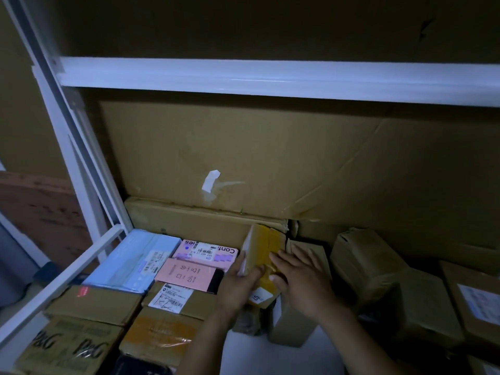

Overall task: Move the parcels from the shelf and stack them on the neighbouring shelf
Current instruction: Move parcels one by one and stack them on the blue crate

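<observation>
while the single head view is dim and a little blurred, it shows both grips on one small brown parcel (263,246) banded with yellow tape. the parcel sits in the middle of the lower shelf (270,357), tilted, its far end raised toward the long carton (194,220) at the back. the left grip (240,280) is curled round the parcel's left edge, thumb lying over the top face and fingers wrapped underneath. the right grip (300,280) is spread, its fingers straight and laid flat across the parcel's top and right side, pressing rather than clasping. whether the parcel's near end rests on the brown box (293,324) below it cannot be told.

just left of the parcel lie two pink boxes (189,274), and beyond them a light blue parcel (135,261) against the white frame rail (67,280). nearer the camera are a labelled brown box (173,296), a yellow-taped box (162,334) and a carton printed p&g (70,345). to the right stand taped brown parcels (365,263). a creased cardboard sheet (270,158) lines the back, under a white shelf beam (270,79).
</observation>
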